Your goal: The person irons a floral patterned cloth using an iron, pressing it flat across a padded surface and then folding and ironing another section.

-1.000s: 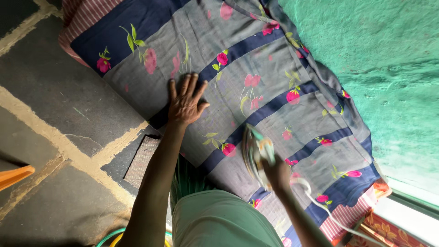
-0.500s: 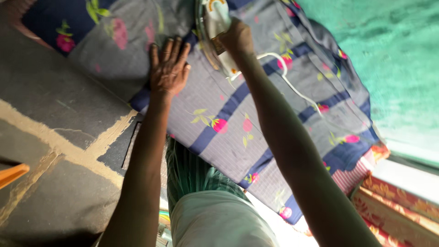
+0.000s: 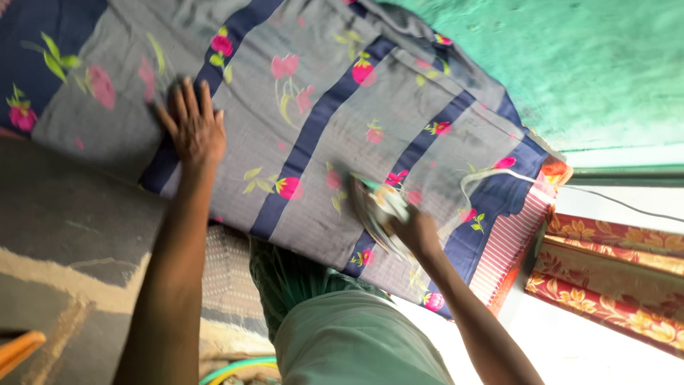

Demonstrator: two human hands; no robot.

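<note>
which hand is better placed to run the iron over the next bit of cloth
Right, probably. The right hand already grips the iron on the grey flowered cloth, while the left hand lies flat, pinning the cloth.

Matt woven floral cloth [image 3: 320, 121], rough grey stone floor [image 3: 71, 214]

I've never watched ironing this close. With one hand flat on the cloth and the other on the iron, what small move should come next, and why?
Probably a short glide of the iron toward the left hand. That hand lies flat on the grey flowered cloth, and the right hand grips the iron near the cloth's edge, so unpressed fabric lies between them.
</note>
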